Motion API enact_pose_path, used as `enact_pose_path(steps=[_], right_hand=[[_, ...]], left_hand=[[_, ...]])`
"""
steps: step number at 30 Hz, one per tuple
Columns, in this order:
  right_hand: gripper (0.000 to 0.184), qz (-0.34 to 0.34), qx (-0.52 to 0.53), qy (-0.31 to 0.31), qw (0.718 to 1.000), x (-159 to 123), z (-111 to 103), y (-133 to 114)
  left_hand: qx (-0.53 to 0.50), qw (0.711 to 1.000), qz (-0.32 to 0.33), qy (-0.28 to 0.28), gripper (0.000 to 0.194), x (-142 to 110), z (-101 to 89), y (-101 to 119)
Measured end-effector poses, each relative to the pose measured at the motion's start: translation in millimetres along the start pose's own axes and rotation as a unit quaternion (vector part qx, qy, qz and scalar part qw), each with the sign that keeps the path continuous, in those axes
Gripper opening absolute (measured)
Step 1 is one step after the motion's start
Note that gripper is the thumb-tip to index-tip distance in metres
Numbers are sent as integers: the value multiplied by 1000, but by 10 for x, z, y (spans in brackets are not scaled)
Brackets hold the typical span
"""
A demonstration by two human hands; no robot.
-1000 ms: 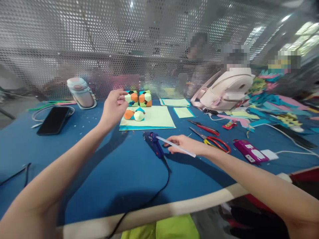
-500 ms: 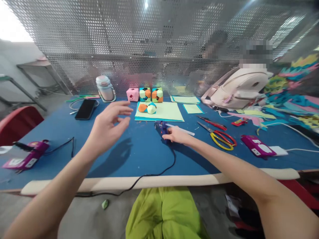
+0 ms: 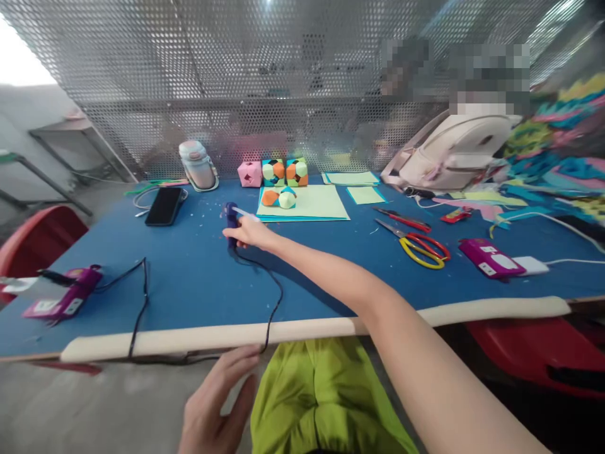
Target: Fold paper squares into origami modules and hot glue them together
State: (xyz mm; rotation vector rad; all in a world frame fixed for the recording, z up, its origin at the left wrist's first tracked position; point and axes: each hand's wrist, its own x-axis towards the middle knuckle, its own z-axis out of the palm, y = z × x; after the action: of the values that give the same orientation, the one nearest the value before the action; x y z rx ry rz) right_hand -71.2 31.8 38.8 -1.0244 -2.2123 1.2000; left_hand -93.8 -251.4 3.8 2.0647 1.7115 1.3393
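Note:
My right hand [image 3: 250, 232] is closed around a dark blue glue gun [image 3: 231, 222] over the left middle of the blue table. A whitish glue stick [image 3: 244, 215] sticks out of its back, and a black cord [image 3: 278, 287] runs from the handle over the front edge. Below that edge, beside my lap, my left hand [image 3: 222, 397] hangs with fingers apart and nothing in it. Pale yellow and blue paper sheets [image 3: 321, 205] lie beyond the glue gun. On them rest an orange folded-paper piece [image 3: 270, 198] and a pale yellow and blue one [image 3: 287, 198].
Folded paper cubes [image 3: 274, 173] stand at the back near a bottle [image 3: 198, 165] and a phone [image 3: 163, 206]. To the right lie scissors [image 3: 420, 249], a red-handled tool [image 3: 404, 219], a purple power strip [image 3: 491, 258] and a backpack [image 3: 454, 154]. Another purple strip [image 3: 66, 293] sits left.
My right hand has carried the glue gun leftward across the table. My left hand has dropped from above the table to below its front edge.

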Motion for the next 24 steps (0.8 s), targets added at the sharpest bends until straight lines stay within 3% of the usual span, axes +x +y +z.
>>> enact_pose_path(steps=[3,8,13,17,20,24], right_hand=[[25,10,24,7,1000,232,189,-14],[24,37,32,8,999,384,347,98],[28,32,25,4,999,393,366,141],[30,27,15,-2,1000,384,344,113],[33,17,-4,-5,1000,360,319,83],[38,-6,-50,-12,999,225,198,78]], left_hand=[[157,984,19,81,32,-178,111,-161],[220,971,-59,77,38,-410,277,-424],[55,982,-176,39,49,-457,528,-411],[42,986,-158,27,47,-396,666,-353],[89,987,-126,37,39,-390,608,-381],[199,975,-44,89,52,-405,218,-581]])
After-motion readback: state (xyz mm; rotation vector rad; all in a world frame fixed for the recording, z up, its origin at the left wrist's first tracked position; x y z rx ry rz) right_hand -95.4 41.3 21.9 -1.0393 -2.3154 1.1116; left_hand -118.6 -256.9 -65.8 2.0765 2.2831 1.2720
